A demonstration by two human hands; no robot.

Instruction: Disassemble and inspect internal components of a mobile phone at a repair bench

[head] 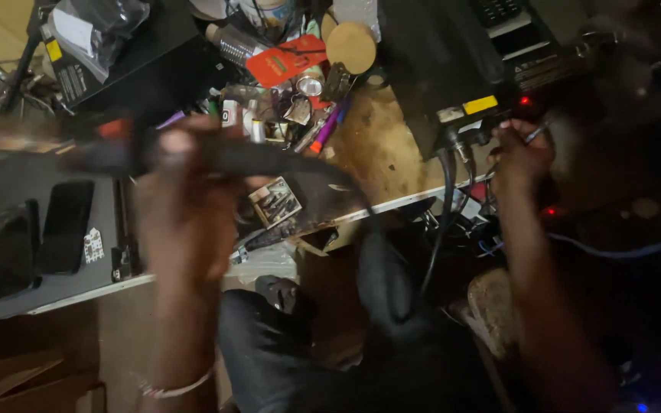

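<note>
Here, the cluttered brown wooden desk [392,157] fills the upper half. The left hand [185,183], at nine o'clock, grips a long black blurred tool [269,160] raised above it; the right hand [520,149], at three o'clock, pinches a thin metal pin-like piece [535,134] beside the black power strip [472,115].

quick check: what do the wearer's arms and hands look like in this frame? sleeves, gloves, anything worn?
Both forearms are bare: no sleeves or gloves show. The left hand is motion-blurred; a thin, pale bangle circles that arm near the frame's lower edge. The right hand shows no ring, watch or band that I can make out in the dim light.
</note>
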